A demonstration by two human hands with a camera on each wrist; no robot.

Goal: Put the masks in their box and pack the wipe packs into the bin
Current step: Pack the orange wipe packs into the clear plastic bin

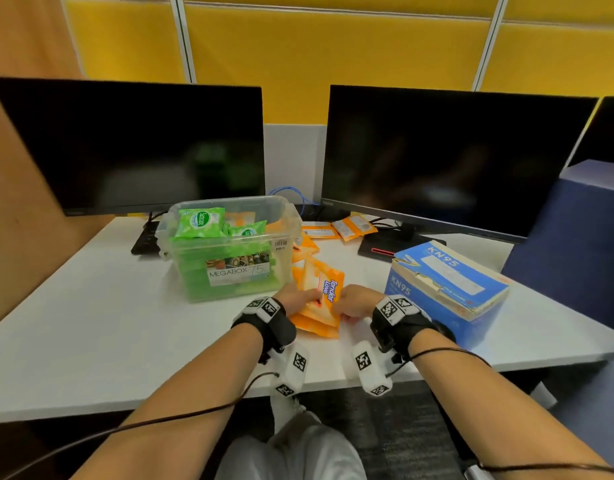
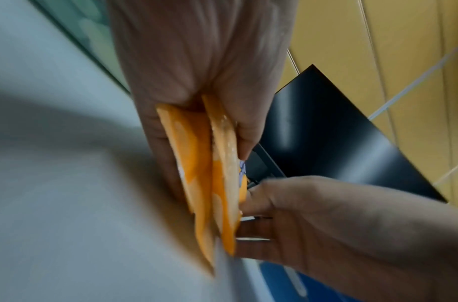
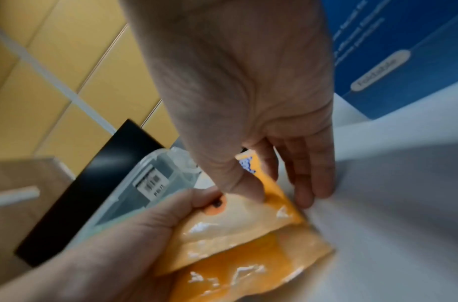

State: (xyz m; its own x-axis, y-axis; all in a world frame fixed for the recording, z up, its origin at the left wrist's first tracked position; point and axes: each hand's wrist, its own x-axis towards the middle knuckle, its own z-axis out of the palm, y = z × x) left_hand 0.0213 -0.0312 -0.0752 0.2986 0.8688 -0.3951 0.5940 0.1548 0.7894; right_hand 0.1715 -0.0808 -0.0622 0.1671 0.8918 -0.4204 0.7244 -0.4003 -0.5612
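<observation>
light: bright, even | head: edges bowed | wrists: motion-blurred, soft | glare: wrapper highlights

White table [image 1: 91, 323] in front of me, clear bin [image 1: 229, 251] of green packs mid-table, blue KN95 box [image 1: 447, 282] toward the right edge, orange wipe packs [image 1: 336, 230] and two monitors [image 1: 132, 147] along the far edge

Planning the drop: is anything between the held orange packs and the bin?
Nothing visible. Both hands, left hand and right hand, hold the orange packs just right of the bin, whose top is open.
</observation>
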